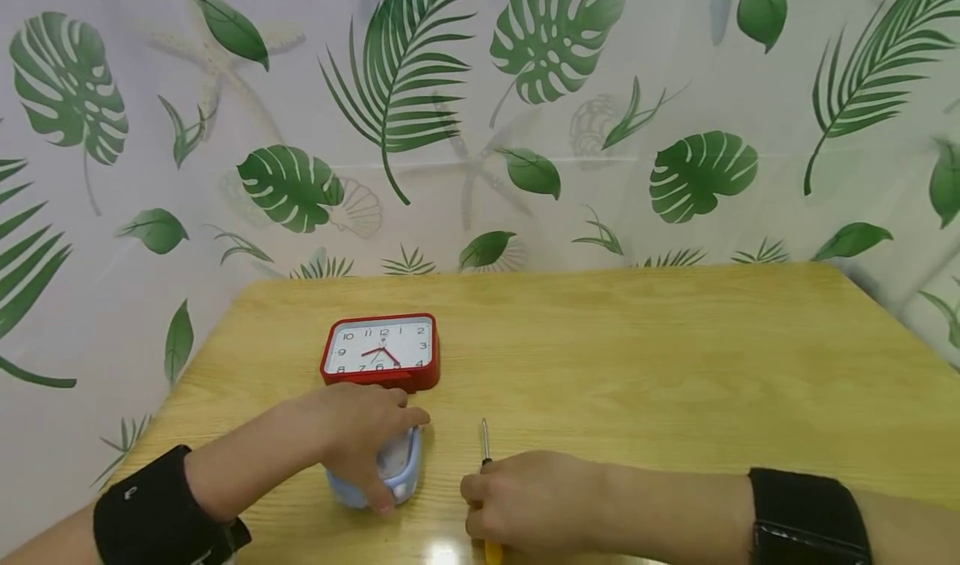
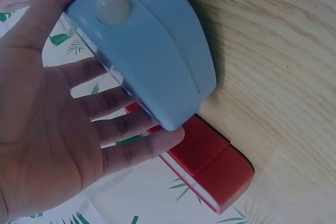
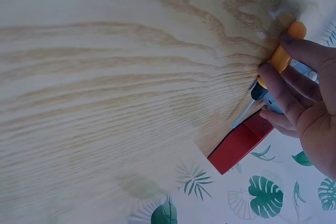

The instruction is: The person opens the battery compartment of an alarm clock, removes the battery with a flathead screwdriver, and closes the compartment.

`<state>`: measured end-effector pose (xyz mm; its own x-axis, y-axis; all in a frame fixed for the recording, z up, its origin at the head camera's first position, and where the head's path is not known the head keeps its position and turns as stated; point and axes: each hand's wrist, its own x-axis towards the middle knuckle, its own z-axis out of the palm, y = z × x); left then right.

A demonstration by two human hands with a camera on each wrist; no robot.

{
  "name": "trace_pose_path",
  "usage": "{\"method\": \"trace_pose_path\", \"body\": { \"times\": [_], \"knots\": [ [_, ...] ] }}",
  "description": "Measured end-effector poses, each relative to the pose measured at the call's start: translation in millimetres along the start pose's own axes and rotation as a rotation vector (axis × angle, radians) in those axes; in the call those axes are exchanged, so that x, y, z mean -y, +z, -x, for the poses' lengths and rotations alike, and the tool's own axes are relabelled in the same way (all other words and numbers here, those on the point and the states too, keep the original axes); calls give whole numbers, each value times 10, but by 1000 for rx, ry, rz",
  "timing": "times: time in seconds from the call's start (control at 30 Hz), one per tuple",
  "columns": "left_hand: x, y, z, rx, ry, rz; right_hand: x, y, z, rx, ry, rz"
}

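My left hand [image 1: 356,436] spans a light blue rounded case [image 2: 152,45] with a clear front and a white knob. The thumb lies at its near edge and the fingers reach along the clear front; some fingertips are hidden. The case stands on the table, most of its face covered by the hand. Just behind it is a red rectangular clock [image 1: 381,350] with a white dial. To the right, my right hand [image 1: 536,498] pinches the yellow handle of a screwdriver [image 3: 283,51] between thumb and fingers. Its metal shaft points toward the far side of the table.
The wooden table [image 1: 645,365] stretches far to the right of the clock. A white cloth [image 1: 450,215] printed with green leaves hangs behind the table. Black bands [image 1: 810,515] wrap both wrists.
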<state>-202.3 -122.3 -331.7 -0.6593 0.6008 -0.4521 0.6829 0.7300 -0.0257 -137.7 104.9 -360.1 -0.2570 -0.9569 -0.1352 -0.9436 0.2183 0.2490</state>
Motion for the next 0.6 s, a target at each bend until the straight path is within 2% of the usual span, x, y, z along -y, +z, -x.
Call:
{"method": "trace_pose_path", "body": {
  "times": [0.2,0.27,0.4,0.6],
  "knots": [
    [-31,-52,32,26,39,10,-4,-17,-35,21,13,-11],
    [-45,-49,35,18,60,-5,3,-8,-45,3,10,26],
    [-69,-32,6,-9,107,-32,-11,6,-42,30,-10,62],
    [-59,-20,-27,-49,128,-42,-71,14,-22,71,-18,75]
  ]
}}
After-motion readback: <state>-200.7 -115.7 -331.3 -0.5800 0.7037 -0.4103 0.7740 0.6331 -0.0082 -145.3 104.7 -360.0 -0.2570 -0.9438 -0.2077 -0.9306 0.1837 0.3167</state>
